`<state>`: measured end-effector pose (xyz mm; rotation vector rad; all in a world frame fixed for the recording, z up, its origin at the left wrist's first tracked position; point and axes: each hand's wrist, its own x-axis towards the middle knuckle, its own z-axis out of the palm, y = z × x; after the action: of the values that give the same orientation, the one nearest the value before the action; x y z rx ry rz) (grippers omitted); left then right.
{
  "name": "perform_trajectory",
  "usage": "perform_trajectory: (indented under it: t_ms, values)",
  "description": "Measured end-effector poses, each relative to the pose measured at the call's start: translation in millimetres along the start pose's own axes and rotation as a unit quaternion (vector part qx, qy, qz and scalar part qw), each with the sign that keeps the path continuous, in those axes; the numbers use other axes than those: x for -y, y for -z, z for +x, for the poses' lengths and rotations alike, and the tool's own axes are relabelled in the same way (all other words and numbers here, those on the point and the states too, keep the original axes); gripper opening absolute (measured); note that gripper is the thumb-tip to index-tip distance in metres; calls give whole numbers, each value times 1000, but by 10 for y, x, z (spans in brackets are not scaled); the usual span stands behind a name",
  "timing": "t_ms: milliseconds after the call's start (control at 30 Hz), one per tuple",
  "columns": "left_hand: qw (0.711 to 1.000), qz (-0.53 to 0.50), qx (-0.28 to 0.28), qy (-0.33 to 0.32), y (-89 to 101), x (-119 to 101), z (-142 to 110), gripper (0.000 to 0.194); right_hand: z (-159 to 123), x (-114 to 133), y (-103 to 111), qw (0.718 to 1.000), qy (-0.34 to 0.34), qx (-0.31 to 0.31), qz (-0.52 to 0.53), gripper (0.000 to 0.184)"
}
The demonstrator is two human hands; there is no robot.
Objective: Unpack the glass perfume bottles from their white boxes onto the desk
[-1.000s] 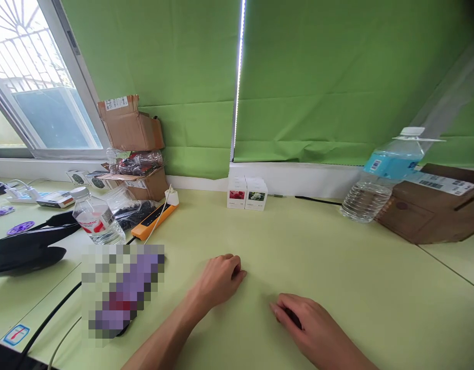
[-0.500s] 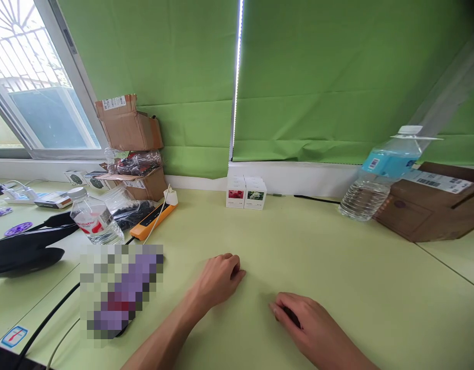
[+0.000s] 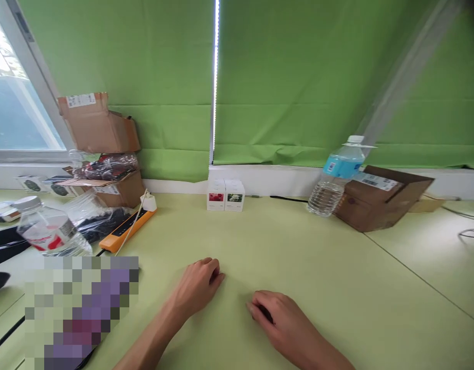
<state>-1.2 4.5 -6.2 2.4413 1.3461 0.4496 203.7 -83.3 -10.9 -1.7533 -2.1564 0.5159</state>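
The left hand is loosely curled, its thumb toward the right hand, which curls likewise, nearer the body.

Green blinds before me, bright slit between them, daylit window at left, white wall below, yellowish-green table.

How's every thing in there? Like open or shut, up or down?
Left hand, loosely curled, nothing seen in it
Right hand, loosely curled, nothing seen in it
Purple thing, too blurred to tell
Red-label bottle, capped
Blue-label bottle, capped
Box by blue-label bottle, can't tell if sealed
Top carton, flap sticking up
White boxes, upright
Green blinds, down
Power strip, white plug at one end
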Motion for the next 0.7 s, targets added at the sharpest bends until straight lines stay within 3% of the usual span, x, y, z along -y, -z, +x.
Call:
perform_trajectory:
  t_ms: [267,400,533,700]
  values:
    - [1000,-13,-1,-4,-27,10,10,19,26,-7,39,1000,2,-13,12,30]
    - [1000,-18,0,-8,-14,10,16,19,200,-32,109,1000,15,-11,24,26]
    - [999,-33,5,3,0,18,24,20,686,-32,185,989,70,-84,-101,20]
    - [998,-55,6,-5,-4,76,40,25,1582,-6,312,973,60,-158,-159,29]
